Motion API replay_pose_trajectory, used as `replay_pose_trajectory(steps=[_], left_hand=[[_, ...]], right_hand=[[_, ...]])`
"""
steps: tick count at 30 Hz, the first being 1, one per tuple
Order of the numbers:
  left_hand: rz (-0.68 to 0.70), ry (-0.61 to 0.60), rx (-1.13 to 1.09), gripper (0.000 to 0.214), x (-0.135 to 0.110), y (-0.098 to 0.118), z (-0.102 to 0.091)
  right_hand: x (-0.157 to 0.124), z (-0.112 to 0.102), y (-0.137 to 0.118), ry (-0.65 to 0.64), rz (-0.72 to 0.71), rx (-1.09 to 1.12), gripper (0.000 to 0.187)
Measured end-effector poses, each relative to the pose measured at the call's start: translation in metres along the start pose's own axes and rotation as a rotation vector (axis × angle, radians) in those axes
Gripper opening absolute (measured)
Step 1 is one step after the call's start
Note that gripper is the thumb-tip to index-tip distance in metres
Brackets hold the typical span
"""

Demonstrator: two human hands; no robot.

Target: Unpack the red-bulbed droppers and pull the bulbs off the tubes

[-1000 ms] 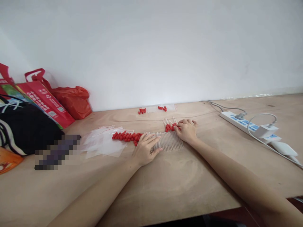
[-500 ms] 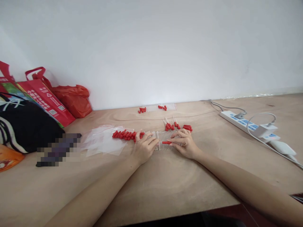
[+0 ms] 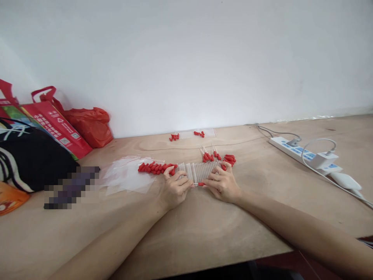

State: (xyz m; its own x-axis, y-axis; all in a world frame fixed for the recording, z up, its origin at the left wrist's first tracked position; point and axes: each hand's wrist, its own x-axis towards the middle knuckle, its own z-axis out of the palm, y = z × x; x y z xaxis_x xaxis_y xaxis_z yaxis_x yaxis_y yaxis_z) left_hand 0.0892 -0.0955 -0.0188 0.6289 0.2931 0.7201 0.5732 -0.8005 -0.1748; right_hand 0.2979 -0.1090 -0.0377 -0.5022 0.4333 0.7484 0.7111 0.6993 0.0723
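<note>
My left hand (image 3: 176, 189) pinches a thin clear glass tube (image 3: 196, 184) near the table's front. Opposite it, my right hand (image 3: 223, 185) pinches a red rubber bulb (image 3: 201, 184) at the tube's right end. How far the tube sits inside the bulb I cannot tell. Just beyond my hands lies a row of clear glass tubes (image 3: 199, 172). Red rubber bulbs (image 3: 155, 168) are heaped beside my left hand. Behind my right hand are several droppers (image 3: 208, 155) with red bulbs on their tubes, and more loose red bulbs (image 3: 230, 158).
Clear zip bags (image 3: 122, 175) lie to the left. Another bag (image 3: 188, 134) with red-bulbed pieces rests near the wall. A white power strip (image 3: 291, 149) with plugs and cables occupies the right. Red shopping bags (image 3: 55, 122) and a black bag (image 3: 37, 155) stand at left.
Both hands have drawn slightly toward me with the tube and bulb, uncovering more of the glass row. Less of the held red bulb shows now.
</note>
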Motion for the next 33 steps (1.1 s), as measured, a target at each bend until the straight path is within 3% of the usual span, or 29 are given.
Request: replay_pose_trajectory(steps=[10,18,26,30,33], left_hand=[[-0.007,0.013,-0.032,0.015,0.000,0.001,0.000],[0.052,-0.035,0.101,0.016,-0.002,0.000,-0.003],[-0.171,-0.045,0.052,0.024,-0.013,-0.009,0.003],[-0.190,-0.023,-0.028,0.039,-0.005,-0.010,0.017],[-0.190,0.027,-0.051,0.037,0.007,-0.011,0.025]], right_hand=[[0.000,-0.003,0.000,-0.029,-0.005,0.017,0.015],[0.000,-0.008,-0.001,0.012,0.059,0.065,0.015],[-0.010,-0.012,0.038,0.078,0.429,-0.059,0.024],[-0.008,-0.016,0.064,0.059,0.670,-0.131,0.028],[-0.008,-0.018,0.078,0.034,0.859,-0.095,0.027]])
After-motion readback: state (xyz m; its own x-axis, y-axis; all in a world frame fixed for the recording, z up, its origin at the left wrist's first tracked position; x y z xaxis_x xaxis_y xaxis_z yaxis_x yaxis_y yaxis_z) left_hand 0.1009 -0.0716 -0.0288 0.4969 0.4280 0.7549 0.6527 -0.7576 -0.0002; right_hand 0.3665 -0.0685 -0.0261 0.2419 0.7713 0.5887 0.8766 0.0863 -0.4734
